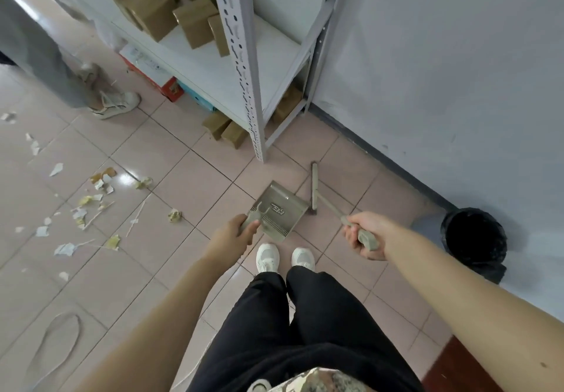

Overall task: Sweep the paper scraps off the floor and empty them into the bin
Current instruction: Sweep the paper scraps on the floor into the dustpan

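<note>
The floor (158, 272) carries everything. The bin (473, 239) stands at the floor's right edge, against the wall, near the right hand (366, 234). The dustpan (282, 208) is held ahead of the feet, and the fingers of the left hand (239, 234) are closed round its handle. The brush (315, 188) lies just right of the dustpan, its handle running back to the right hand, whose fingers are curled round the grip. The paper scraps (91, 202) are strewn toward the floor's left edge, well apart from both tools and left of the left hand, which is the nearer one. The coming move probably requires turning both tools leftward, away from the bin.
</note>
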